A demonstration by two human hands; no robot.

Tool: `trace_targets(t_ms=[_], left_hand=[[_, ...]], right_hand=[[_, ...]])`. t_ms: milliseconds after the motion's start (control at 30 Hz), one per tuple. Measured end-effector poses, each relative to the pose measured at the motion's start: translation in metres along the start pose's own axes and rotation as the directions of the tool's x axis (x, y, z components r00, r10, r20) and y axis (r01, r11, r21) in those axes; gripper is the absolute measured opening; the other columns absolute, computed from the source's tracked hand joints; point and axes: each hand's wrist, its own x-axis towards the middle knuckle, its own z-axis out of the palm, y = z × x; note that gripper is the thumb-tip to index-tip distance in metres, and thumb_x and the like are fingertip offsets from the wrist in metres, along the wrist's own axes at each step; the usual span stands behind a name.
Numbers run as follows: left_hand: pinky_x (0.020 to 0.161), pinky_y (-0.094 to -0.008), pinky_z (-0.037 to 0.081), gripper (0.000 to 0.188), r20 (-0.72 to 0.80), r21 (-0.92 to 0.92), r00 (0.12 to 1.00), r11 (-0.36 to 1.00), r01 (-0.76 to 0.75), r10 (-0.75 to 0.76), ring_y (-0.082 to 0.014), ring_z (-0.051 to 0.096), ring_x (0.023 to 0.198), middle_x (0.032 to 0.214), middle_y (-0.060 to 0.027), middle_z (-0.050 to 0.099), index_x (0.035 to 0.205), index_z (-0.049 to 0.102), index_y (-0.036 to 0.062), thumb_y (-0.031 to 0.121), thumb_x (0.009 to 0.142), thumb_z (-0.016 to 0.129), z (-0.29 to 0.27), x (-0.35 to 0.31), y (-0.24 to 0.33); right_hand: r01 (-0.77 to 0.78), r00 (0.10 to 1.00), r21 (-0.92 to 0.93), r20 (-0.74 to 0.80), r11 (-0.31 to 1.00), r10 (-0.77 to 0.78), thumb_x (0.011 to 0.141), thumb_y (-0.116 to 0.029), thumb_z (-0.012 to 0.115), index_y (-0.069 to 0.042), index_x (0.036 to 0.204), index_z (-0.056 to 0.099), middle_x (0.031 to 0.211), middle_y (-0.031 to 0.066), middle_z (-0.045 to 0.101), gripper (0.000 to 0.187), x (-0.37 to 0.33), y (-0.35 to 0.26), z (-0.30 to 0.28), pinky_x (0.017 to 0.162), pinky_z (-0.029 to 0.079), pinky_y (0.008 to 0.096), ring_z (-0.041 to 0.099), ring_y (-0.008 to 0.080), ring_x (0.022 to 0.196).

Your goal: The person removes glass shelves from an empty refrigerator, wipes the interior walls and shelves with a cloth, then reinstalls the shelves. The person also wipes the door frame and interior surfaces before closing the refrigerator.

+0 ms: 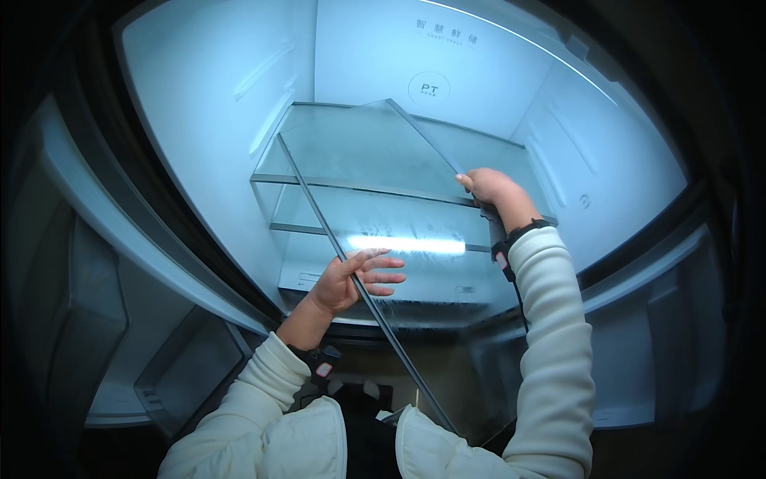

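Observation:
A loose glass shelf [313, 206] with dark edge strips is held tilted at the front of an open refrigerator, overlapping the view of the shelves inside. My left hand [345, 281] supports its left strip, which crosses the palm. The fingers are stretched out and show through the glass, with the thumb near the strip. My right hand [496, 190] is closed round the opposite strip, higher up and to the right; the arm hides part of that side. Behind the held pane, a fitted glass shelf [363, 187] spans the compartment.
A lower shelf [297, 229] and a bright light bar [407, 244] show below. The refrigerator's left door [163, 231] and right door [638, 279] stand open with bins on them. White side walls [215, 88] close in the compartment. Dark devices are strapped to both wrists.

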Motion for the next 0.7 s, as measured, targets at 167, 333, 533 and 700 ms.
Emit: trace_targets(t_ms=[167, 333, 533, 700], left_hand=[[0.083, -0.0473, 0.058, 0.059, 0.144, 0.009, 0.982, 0.992, 0.124, -0.124, -0.0532, 0.059, 0.104, 0.121, -0.0443, 0.048, 0.144, 0.014, -0.0101, 0.016, 0.098, 0.040, 0.001, -0.002, 0.008], [0.084, -0.0497, 0.057, 0.065, 0.126, -0.080, 0.988, 0.992, 0.100, -0.090, -0.0550, 0.059, 0.101, 0.119, -0.0462, 0.048, 0.146, 0.006, -0.0097, 0.003, 0.089, 0.037, 0.006, 0.004, 0.007], [0.084, -0.0507, 0.057, 0.068, 0.115, -0.098, 0.989, 0.990, 0.102, -0.091, -0.0556, 0.059, 0.101, 0.118, -0.0459, 0.049, 0.147, 0.003, -0.0082, 0.002, 0.088, 0.037, 0.007, 0.006, 0.003], [0.085, -0.0517, 0.056, 0.066, 0.090, -0.115, 0.990, 0.986, 0.120, -0.110, -0.0554, 0.059, 0.102, 0.119, -0.0446, 0.050, 0.147, 0.009, -0.0065, 0.002, 0.088, 0.038, 0.007, 0.005, 0.002]], right_hand=[[0.014, 0.997, -0.183, -0.067, 0.983, -0.026, 0.098, -0.058, 0.031, -0.007, 0.106, 0.067, 0.098, 0.0125, 0.068, 0.062, 0.004, -0.011, 0.004, 0.084, 0.051, 0.0432, 0.064, 0.0307, 0.095], [0.066, 0.963, -0.463, -0.202, 0.884, -0.178, 0.095, -0.046, 0.045, -0.009, 0.104, 0.067, 0.095, 0.0105, 0.070, 0.044, 0.014, -0.009, 0.008, 0.080, 0.052, 0.0431, 0.065, 0.0319, 0.091], [0.250, 0.615, -0.119, -0.747, 0.961, -0.252, 0.089, -0.036, 0.059, -0.010, 0.109, 0.064, 0.099, 0.0130, 0.067, 0.033, 0.014, -0.011, -0.016, 0.082, 0.050, 0.0423, 0.061, 0.0333, 0.096], [0.384, 0.747, -0.072, -0.562, 0.921, -0.356, 0.091, -0.047, 0.056, -0.017, 0.143, 0.043, 0.150, 0.0163, 0.032, 0.061, 0.017, -0.047, 0.029, 0.110, 0.032, 0.0467, 0.034, 0.0407, 0.134]])
